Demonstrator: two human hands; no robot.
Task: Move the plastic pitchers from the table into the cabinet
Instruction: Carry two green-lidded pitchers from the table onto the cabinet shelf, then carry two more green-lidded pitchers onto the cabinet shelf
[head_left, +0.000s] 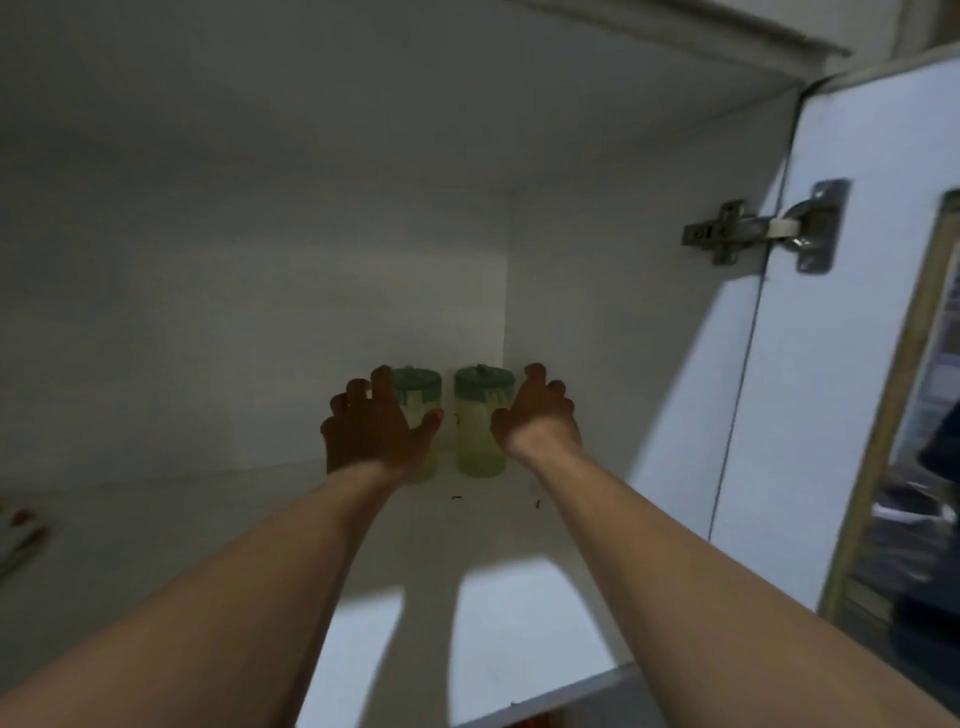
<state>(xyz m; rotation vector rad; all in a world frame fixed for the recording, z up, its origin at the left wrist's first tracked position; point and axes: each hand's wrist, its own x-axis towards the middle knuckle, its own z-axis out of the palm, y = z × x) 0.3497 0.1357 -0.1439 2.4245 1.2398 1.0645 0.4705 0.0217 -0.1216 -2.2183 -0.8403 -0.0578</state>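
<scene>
Two pale yellow-green plastic pitchers with green lids stand upright side by side at the back right corner of the white cabinet shelf (519, 597). The left pitcher (422, 400) is partly hidden behind my left hand (374, 431), whose fingers are spread and curl beside it. The right pitcher (480, 426) stands in plain sight. My right hand (540, 415) is just to its right, fingers apart, palm turned toward it. Whether either hand touches a pitcher is hard to tell in the dim light.
The cabinet door (831, 338) hangs open on the right, held by a metal hinge (763, 228). The cabinet's back wall (260, 260) and right side wall (597, 286) close in the corner. A few dark specks (457, 498) lie on the shelf.
</scene>
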